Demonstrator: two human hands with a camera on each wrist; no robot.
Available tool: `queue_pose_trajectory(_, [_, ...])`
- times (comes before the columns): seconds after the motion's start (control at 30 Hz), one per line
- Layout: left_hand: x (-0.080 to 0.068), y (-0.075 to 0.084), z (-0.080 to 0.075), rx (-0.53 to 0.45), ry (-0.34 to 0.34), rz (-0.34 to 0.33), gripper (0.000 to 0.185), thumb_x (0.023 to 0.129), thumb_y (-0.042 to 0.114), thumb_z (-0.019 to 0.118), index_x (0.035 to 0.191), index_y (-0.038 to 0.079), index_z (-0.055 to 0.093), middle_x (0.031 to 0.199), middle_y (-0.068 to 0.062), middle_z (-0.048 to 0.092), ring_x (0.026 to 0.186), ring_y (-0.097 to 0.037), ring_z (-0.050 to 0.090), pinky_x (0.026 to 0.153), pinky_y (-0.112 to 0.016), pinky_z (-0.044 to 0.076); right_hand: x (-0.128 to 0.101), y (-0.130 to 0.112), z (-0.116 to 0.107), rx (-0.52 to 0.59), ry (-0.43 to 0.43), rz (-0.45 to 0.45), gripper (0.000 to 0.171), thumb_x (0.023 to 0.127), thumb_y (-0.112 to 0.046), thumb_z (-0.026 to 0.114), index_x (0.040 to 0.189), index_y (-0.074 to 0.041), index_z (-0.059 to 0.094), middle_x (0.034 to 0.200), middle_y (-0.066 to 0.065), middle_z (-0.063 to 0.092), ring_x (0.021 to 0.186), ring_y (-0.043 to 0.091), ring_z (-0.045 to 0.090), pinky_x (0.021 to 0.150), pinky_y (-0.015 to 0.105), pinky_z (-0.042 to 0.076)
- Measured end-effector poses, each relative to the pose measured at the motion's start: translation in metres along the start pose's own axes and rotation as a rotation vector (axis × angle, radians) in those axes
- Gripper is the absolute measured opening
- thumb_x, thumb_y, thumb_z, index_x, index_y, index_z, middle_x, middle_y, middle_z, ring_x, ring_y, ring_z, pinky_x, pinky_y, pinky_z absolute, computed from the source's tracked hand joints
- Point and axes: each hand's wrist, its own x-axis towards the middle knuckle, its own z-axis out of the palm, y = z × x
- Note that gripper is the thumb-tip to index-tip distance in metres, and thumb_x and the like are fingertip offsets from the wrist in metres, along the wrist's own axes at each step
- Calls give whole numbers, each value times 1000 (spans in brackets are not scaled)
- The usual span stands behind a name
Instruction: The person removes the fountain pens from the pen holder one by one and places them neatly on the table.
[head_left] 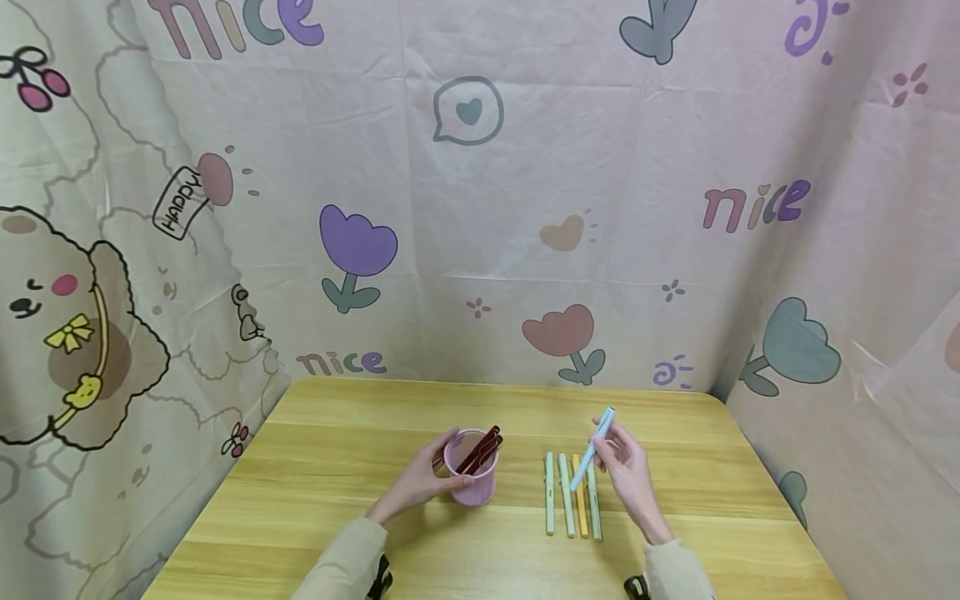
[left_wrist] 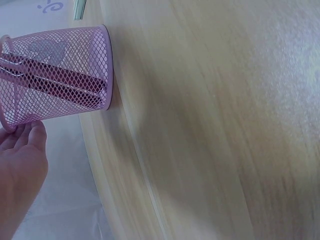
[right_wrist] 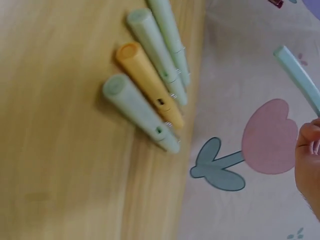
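Note:
My left hand (head_left: 417,482) grips a pink mesh pen holder (head_left: 474,493), fingers and thumb around its upper part. Inside lean several dark red pens (head_left: 478,451), their ends poking above the rim; through the mesh of the pen holder (left_wrist: 75,45) they slant in the left wrist view. To the right, my right hand (head_left: 628,471) pinches a light blue pen (head_left: 591,452), held tilted above the row of pens. That row has pale green pens (head_left: 550,493) and one yellow pen (head_left: 581,508), lying side by side on the table.
The wooden table (head_left: 315,517) has its far edge against a printed cloth backdrop (head_left: 465,208). Cloth also hangs at the left and right sides. In the right wrist view the green pen (right_wrist: 137,110) and yellow pen (right_wrist: 147,80) lie close together.

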Motion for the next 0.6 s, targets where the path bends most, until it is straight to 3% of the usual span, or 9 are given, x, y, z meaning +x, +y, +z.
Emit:
queue_pose_trajectory(0.3, [0,-1,0,2,-3,5,95,83,23,83,152,-12,28,155,-34,38,142,-49,41,120,-57,34,-3,11,-13,-102,-16,117,33,106,-15,50,134,2,44,88,-9,56,63,2,49,55,15,43])
queue_pose_trajectory(0.6, [1,-1,1,1,-3,-10,95,83,22,83,153,-11,27,155,-33,37,143,-49,41,120,-58,34,-6,24,-25,-93,-53,83,40,105,-11,52,139,6,40,82,-8,67,61,4,52,51,19,48])
